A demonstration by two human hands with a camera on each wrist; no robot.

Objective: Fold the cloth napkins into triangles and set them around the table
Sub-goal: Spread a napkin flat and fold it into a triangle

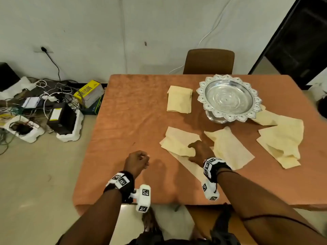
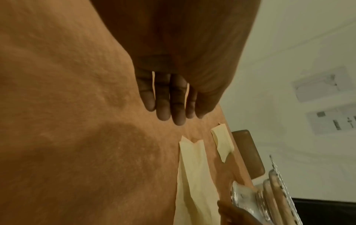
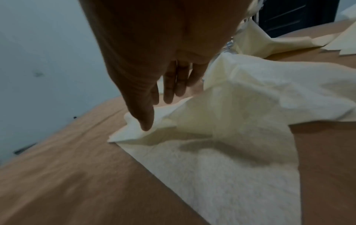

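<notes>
Several cream cloth napkins lie on the orange-covered table. One rumpled, partly folded napkin lies near the front, and my right hand rests on it. Its fingers are fairly straight and the thumb presses on a raised fold. To its left, my left hand hovers over bare tablecloth with loosely hanging fingers, holding nothing. A neat folded stack of napkins sits further back. More loose napkins lie at the right.
An ornate silver pedestal tray stands at the back right of the table, partly over a napkin. A brown chair is behind the far edge. Boxes and tangled cables lie on the floor at the left.
</notes>
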